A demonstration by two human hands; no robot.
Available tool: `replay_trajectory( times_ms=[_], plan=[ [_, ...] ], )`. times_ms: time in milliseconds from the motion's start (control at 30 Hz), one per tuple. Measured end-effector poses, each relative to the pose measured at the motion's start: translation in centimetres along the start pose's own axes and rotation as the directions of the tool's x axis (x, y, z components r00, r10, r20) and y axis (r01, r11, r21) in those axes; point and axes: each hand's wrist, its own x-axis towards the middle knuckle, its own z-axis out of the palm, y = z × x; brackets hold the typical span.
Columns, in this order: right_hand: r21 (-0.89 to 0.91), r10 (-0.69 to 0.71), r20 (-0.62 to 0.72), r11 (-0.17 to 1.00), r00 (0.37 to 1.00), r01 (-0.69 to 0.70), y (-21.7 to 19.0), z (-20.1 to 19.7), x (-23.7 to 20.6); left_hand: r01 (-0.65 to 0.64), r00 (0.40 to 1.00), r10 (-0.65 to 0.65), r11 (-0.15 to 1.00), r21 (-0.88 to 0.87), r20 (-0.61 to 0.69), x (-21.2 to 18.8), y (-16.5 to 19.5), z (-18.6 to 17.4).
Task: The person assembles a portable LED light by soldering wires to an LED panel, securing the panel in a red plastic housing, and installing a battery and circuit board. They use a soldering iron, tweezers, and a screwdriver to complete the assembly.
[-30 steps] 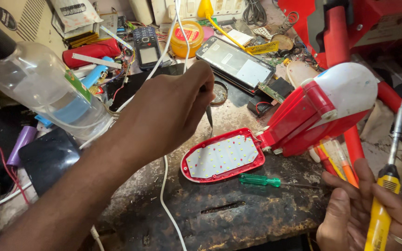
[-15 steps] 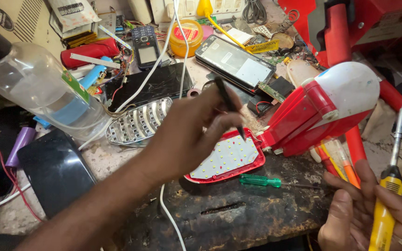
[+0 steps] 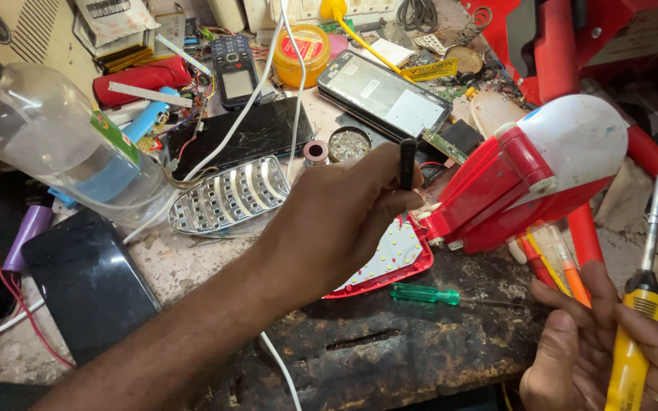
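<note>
My left hand (image 3: 336, 221) grips a thin dark tool (image 3: 407, 163) and holds it upright above a red-rimmed LED panel (image 3: 394, 262). The panel lies flat on the bench, hinged to a red and white lamp body (image 3: 550, 167) just to the right of the hand. My right hand (image 3: 584, 354), at the lower right corner, is closed on a yellow-handled tool (image 3: 634, 342) whose long metal shaft points up. A small green screwdriver (image 3: 424, 294) lies on the dark bench between the two hands.
A silver ribbed reflector (image 3: 230, 195) lies left of my left hand. A clear plastic bottle (image 3: 55, 144) stands at the left, a black phone (image 3: 89, 278) below it. Phones, a yellow tin (image 3: 304, 50), white cables and small parts crowd the back. Red machinery (image 3: 573, 46) fills the top right.
My left hand has moved right and lifted off the reflector, which now shows fully. The dark tool has turned from pointing down to standing upright. My right hand has kept still.
</note>
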Motion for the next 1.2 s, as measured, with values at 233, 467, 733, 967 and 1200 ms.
replay_trajectory(
  times_ms=[233, 467, 733, 967, 1200],
  plan=[
    [0.094, 0.423, -0.086, 0.905, 0.902, -0.415, 3.1, -3.2, 0.8, 0.007, 1.000, -0.007, 1.000, -0.010, 0.021, 0.0, -0.2, 0.3],
    [0.332, 0.227, -0.045, 0.922, 0.973, -0.200, 5.7, -4.9, -1.7, -0.007, 0.999, 0.007, 1.000, -0.003, -0.033, -0.1, -1.5, 1.2],
    [-0.172, -0.642, -0.247, 0.766, 0.726, 0.619, 8.3, 1.6, -2.1, -0.040, 0.998, 0.039, 0.999, -0.016, -0.054, -0.7, -1.8, 0.5],
    [-0.217, -0.660, -0.434, 0.737, 0.613, 0.640, 5.7, 5.5, -1.8, -0.078, 0.997, 0.077, 0.996, -0.050, -0.017, -0.2, -1.8, 0.6],
    [-0.296, -0.689, -0.406, 0.720, 0.600, 0.627, 5.3, 6.0, -1.7, -0.052, 0.999, 0.052, 0.999, -0.010, -0.004, -0.2, -1.7, 0.4]
  ],
)
